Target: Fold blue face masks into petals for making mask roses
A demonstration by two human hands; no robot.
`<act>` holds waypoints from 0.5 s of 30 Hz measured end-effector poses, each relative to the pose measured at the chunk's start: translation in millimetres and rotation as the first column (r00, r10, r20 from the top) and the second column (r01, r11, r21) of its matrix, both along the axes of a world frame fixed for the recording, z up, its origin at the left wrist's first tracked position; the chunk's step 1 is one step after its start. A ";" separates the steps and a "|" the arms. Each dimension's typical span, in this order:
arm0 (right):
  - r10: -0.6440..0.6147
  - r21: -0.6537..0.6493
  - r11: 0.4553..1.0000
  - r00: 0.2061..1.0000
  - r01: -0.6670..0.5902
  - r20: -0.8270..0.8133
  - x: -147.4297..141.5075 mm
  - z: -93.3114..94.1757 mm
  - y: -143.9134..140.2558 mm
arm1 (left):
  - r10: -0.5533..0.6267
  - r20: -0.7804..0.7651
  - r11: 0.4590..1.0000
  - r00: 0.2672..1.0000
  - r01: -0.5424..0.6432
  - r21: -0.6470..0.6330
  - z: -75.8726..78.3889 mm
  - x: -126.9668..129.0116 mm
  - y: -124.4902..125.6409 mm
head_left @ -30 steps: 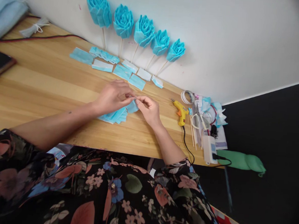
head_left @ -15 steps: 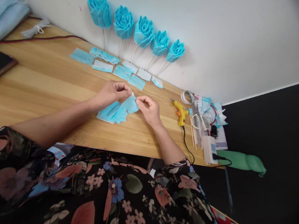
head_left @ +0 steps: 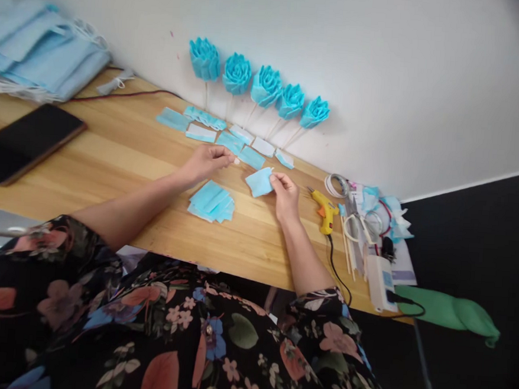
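Blue mask piece in R hand

**A:** what kind of place is this? looks like someone's home craft corner to me

**B:** yeah agreed. Plain wooden desk shoved against a bare white wall, five blue paper roses on sticks leaning on it, cut blue pieces laid out in a row.

**A:** plus the yellow glue gun, a roll of tape, and a phone just lying there

**B:** and a stack of blue face masks in the corner. Hobby setup, not a workshop.
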State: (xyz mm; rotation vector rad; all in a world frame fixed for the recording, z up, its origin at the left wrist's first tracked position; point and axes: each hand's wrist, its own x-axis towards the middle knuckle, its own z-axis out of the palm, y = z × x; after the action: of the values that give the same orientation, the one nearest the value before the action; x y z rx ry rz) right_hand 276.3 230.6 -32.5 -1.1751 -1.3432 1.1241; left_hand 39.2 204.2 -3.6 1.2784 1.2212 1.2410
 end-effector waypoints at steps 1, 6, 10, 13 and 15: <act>-0.008 -0.003 1.000 1.000 0.008 -0.003 0.6 -0.5 2.0 | 0.025 -0.026 1.000 0.999 -0.025 0.011 2.6 -3.6 3.0; 0.005 0.013 1.000 1.000 -0.004 -0.025 -0.2 -0.7 2.5 | 0.187 -0.200 0.980 0.962 -0.170 0.099 33.5 -37.9 12.8; 0.008 0.001 1.000 0.998 -0.008 -0.064 -1.9 0.1 1.1 | 0.233 -0.506 0.972 0.830 -0.205 0.111 57.0 -87.3 1.4; 0.016 -0.003 1.000 0.998 -0.016 -0.066 -2.9 -0.1 1.8 | 0.197 -0.758 0.974 0.622 -0.214 0.078 57.8 -125.3 -16.5; 0.017 -0.001 1.000 0.998 -0.017 -0.066 -3.4 -0.4 2.3 | 0.125 -0.809 0.974 0.574 -0.226 -0.010 51.1 -144.0 -28.1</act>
State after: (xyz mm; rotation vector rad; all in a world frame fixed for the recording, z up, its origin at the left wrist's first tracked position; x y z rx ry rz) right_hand 273.0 232.9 -32.9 -1.1202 -1.3047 1.1662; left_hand -104.8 176.0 47.4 1.7447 2.0836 0.6590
